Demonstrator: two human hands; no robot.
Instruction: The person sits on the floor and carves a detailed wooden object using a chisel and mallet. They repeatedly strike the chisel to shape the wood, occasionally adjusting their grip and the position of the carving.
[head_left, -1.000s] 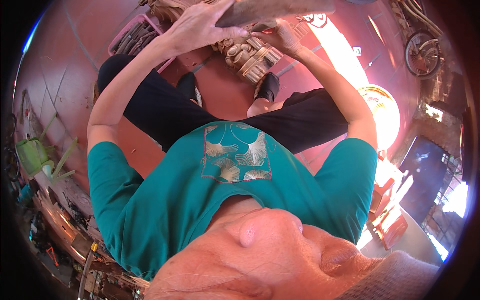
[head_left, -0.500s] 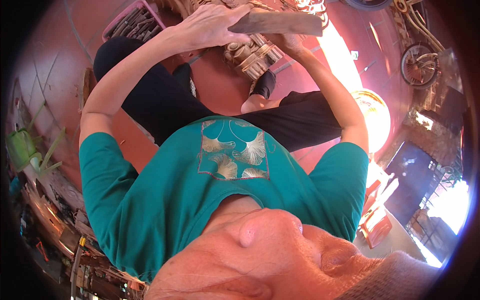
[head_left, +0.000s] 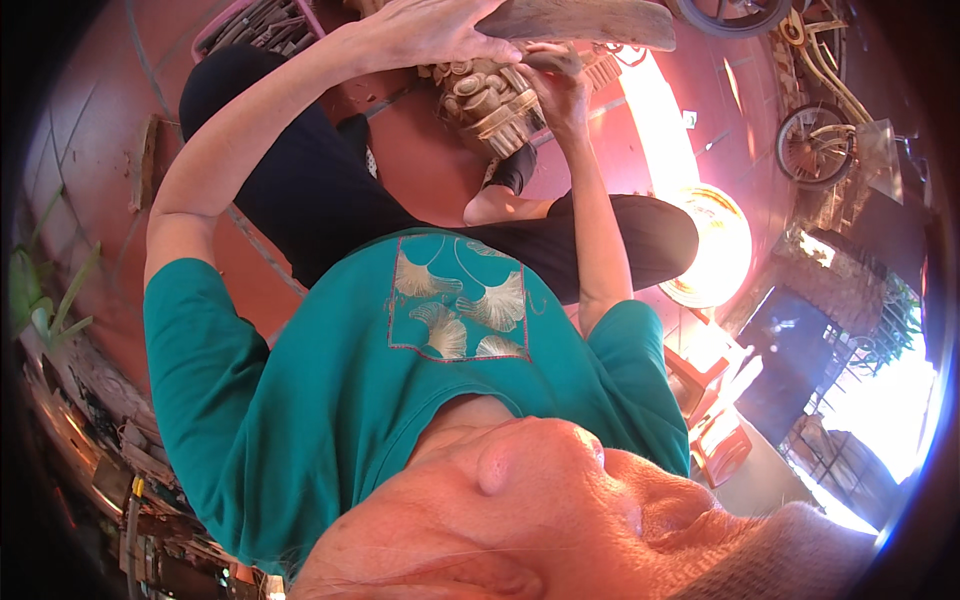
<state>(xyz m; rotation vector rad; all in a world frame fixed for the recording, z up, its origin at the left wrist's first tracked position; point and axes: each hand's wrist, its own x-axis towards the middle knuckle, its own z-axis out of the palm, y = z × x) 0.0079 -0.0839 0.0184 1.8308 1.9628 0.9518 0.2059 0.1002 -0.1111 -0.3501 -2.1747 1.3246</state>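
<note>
Wood fills the top of the view: a carved wooden piece (head_left: 490, 100), pale brown with rounded scroll shapes, sits at about twelve o'clock, just above the person's crossed legs in black trousers (head_left: 300, 190). The left hand (head_left: 425, 30) comes in from ten o'clock along a bare forearm and is closed around one end of a flat, grey-brown wooden mallet (head_left: 590, 20), which runs toward one o'clock over the carving. The right hand (head_left: 555, 85) lies just right of the carving at twelve to one o'clock, fingers curled shut against its side; whether it pinches a tool cannot be told, since the fingers hide it. Both hands are close together, the mallet just above the right one. The person wears a teal shirt (head_left: 330, 400) with pale leaf shapes on the chest. A pink crate (head_left: 255, 20) with dark tools lies at eleven o'clock on the reddish floor (head_left: 90, 120). At two o'clock stands a bicycle wheel (head_left: 815, 145), and at three o'clock a round brass-coloured tray (head_left: 715, 245) glares in sunlight. Green leaves (head_left: 40, 300) show at nine o'clock.
</note>
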